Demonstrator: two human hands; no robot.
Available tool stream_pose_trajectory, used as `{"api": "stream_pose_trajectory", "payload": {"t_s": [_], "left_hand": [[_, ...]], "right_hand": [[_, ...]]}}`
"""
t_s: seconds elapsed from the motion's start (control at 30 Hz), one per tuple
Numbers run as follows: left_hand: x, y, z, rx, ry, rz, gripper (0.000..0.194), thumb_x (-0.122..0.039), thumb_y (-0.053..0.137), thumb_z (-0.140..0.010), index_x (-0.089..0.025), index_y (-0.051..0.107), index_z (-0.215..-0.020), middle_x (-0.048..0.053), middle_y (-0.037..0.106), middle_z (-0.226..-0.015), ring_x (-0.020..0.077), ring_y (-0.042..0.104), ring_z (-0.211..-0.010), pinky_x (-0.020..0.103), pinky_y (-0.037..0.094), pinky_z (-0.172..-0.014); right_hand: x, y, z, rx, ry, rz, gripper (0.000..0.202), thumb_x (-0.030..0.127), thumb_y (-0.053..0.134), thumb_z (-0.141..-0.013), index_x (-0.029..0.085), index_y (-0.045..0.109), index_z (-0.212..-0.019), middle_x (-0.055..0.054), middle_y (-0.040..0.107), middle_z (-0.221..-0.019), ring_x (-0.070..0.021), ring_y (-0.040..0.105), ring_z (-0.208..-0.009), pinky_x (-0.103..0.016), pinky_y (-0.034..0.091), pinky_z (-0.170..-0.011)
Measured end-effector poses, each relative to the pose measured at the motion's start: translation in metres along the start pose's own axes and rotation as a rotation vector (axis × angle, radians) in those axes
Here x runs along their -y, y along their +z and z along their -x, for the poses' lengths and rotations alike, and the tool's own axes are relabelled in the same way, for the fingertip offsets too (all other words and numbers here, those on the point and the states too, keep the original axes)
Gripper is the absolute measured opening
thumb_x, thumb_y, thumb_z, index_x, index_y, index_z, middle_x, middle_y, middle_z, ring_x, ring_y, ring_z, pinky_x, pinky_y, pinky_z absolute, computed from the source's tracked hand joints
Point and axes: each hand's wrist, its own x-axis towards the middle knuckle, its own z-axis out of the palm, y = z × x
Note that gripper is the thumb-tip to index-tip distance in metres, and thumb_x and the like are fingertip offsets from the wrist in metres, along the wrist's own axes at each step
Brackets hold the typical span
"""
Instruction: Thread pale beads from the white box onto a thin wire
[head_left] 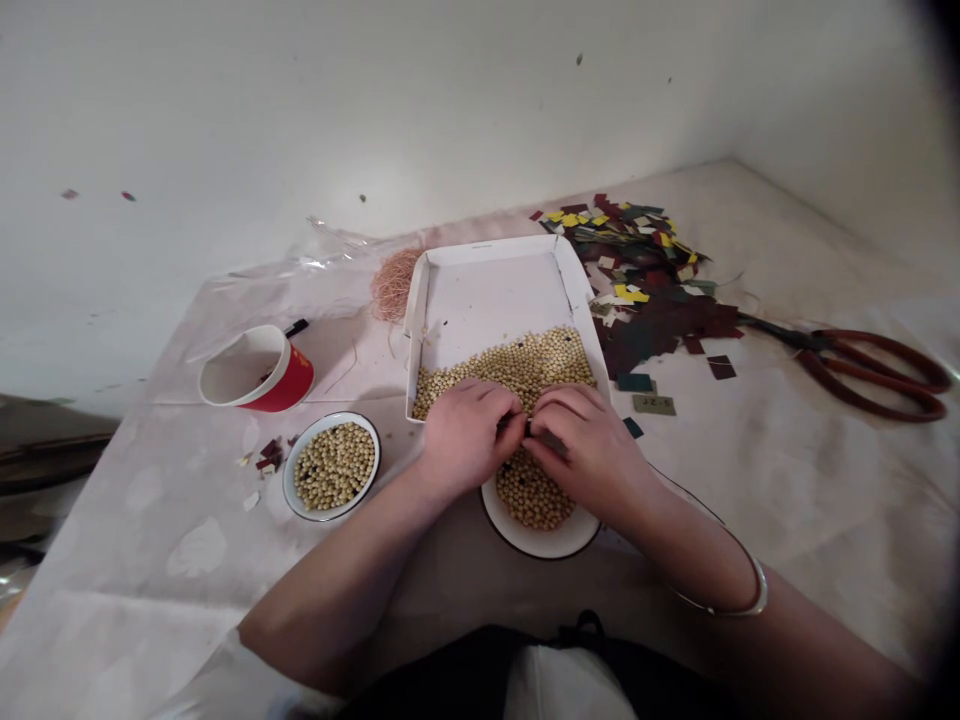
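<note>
My left hand (474,430) and my right hand (585,435) meet over the near edge of a white tray. Both have their fingertips pinched together around something too small to make out. Just below them is a white bowl (544,545) with a dark rim, partly covered by my hands. Small round tan beads or seeds (536,497) lie in it. More of these beads or seeds fill the near half of the tray (487,285). A thin dark cord (686,492) runs along my right forearm, and its end near the hand is hidden.
Left of my arms stand a second bowl (331,467) of beads or seeds and a red-and-white paper cup (277,375). Behind lies a tangle of copper-coloured thread (396,287). Rightward are cut coloured scraps (645,290) and large scissors (862,365) with reddish-brown handles.
</note>
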Motion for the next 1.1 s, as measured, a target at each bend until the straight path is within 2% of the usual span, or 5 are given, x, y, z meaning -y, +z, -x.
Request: {"api": "stream_pose_trajectory", "payload": {"t_s": [0.27,0.53,0.83,0.97,1.1], "left_hand": [[0.0001,0.0011,0.0002,-0.009,0.003,-0.008,0.009,-0.022,0.054,-0.081,-0.02,0.058,-0.074,0.0,0.062,-0.072,0.0153,0.054,-0.072,0.028,0.039,-0.066],[-0.0003,-0.0001,-0.0004,-0.002,-0.003,-0.009,0.008,-0.021,0.055,-0.08,-0.02,0.059,-0.073,-0.001,0.062,-0.072,0.0148,0.054,-0.071,0.028,0.039,-0.066],[0.0001,0.0015,0.0006,0.001,-0.006,-0.005,0.009,-0.023,0.054,-0.081,-0.02,0.059,-0.074,0.0,0.062,-0.073,0.0154,0.053,-0.071,0.029,0.039,-0.066],[-0.0002,0.0011,0.0004,0.003,-0.004,-0.007,0.01,-0.023,0.054,-0.081,-0.02,0.059,-0.074,0.0,0.062,-0.073,0.0159,0.054,-0.072,0.029,0.039,-0.066],[-0.0007,0.0,0.0001,0.005,0.002,-0.001,0.011,-0.024,0.053,-0.082,-0.019,0.059,-0.074,0.001,0.062,-0.073,0.0158,0.054,-0.073,0.029,0.04,-0.067]], "right_hand": [[-0.0014,0.0018,0.0005,0.001,-0.004,-0.003,0.005,0.019,0.057,-0.08,0.018,0.056,-0.075,-0.008,0.059,-0.089,-0.024,0.051,-0.093,-0.04,0.042,-0.08],[-0.0008,0.0012,0.001,0.067,-0.003,0.026,0.01,0.022,0.057,-0.081,0.018,0.056,-0.071,-0.007,0.058,-0.09,-0.0227,0.05,-0.089,-0.039,0.041,-0.08],[0.0003,0.0026,0.0014,0.084,0.079,0.008,0.009,0.02,0.059,-0.079,0.018,0.053,-0.086,-0.007,0.058,-0.093,-0.0243,0.05,-0.092,-0.039,0.04,-0.081],[-0.0004,0.0018,0.0011,0.1,0.07,0.01,0.003,0.017,0.055,-0.081,0.019,0.053,-0.081,-0.006,0.058,-0.089,-0.0226,0.05,-0.089,-0.037,0.039,-0.079],[0.0001,0.0007,0.0008,0.1,0.068,0.01,0.006,0.018,0.052,-0.083,0.019,0.052,-0.077,-0.006,0.057,-0.086,-0.0219,0.05,-0.086,-0.036,0.038,-0.077]]}}
